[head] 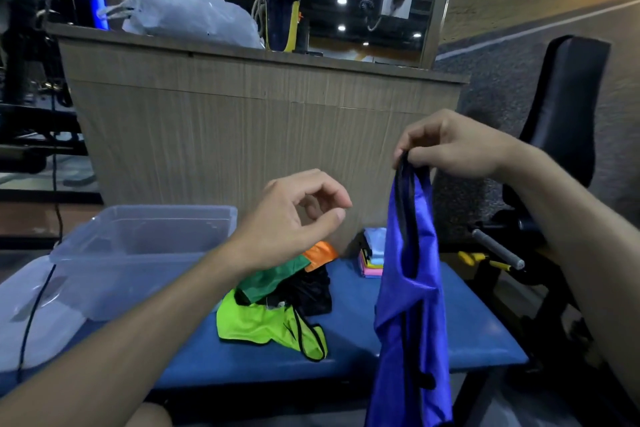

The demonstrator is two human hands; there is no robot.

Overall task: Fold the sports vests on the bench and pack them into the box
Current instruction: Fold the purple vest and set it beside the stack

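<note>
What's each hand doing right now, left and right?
Left hand: holds nothing, fingers loosely curled, raised over the bench.
Right hand: pinches the shoulder strap of the blue vest, which hangs from it.

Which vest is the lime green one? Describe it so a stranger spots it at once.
Start at the blue padded bench, beside the clear plastic box. A heap of crumpled vests lies in the bench's middle. The lime green sports vest is its nearest piece, fluorescent yellow-green with thin black edging, below the dark green vest and black vest.
</note>
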